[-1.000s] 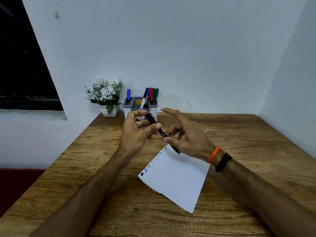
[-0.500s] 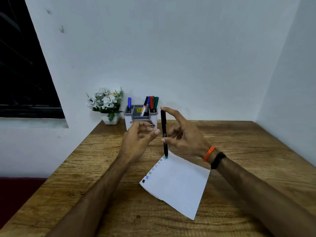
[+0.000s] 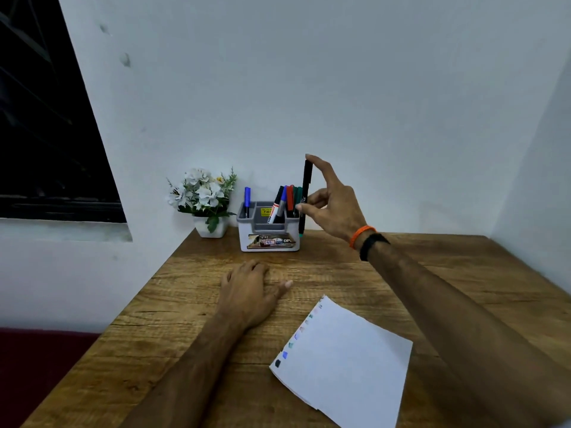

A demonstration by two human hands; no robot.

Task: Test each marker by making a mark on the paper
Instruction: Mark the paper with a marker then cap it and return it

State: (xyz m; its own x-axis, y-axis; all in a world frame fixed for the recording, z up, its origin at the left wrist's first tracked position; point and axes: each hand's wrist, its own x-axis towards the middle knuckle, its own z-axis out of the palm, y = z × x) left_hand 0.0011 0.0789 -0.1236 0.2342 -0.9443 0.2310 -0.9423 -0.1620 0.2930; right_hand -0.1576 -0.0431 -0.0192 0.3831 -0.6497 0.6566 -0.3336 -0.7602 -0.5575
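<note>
My right hand (image 3: 332, 202) holds a slim black marker (image 3: 306, 193) upright, its green end down, just right of the grey holder (image 3: 268, 234) at the back of the desk. The index finger rests on the marker's top. The holder's right compartment has several markers (image 3: 285, 202); a blue marker (image 3: 247, 200) stands alone in its left compartment. Palm down, my left hand (image 3: 250, 288) lies flat on the wooden desk, holding nothing. The white paper (image 3: 346, 362) sits at the front right, with a row of small coloured marks along its left edge.
A small white pot of white flowers (image 3: 205, 202) stands left of the holder against the wall. A dark window (image 3: 46, 134) is at the left. The wooden desk (image 3: 185, 304) meets walls at the back and right; its left edge drops off.
My right hand carried the black marker from above the paper up and back to beside the holder. My left hand let go and dropped flat onto the desk.
</note>
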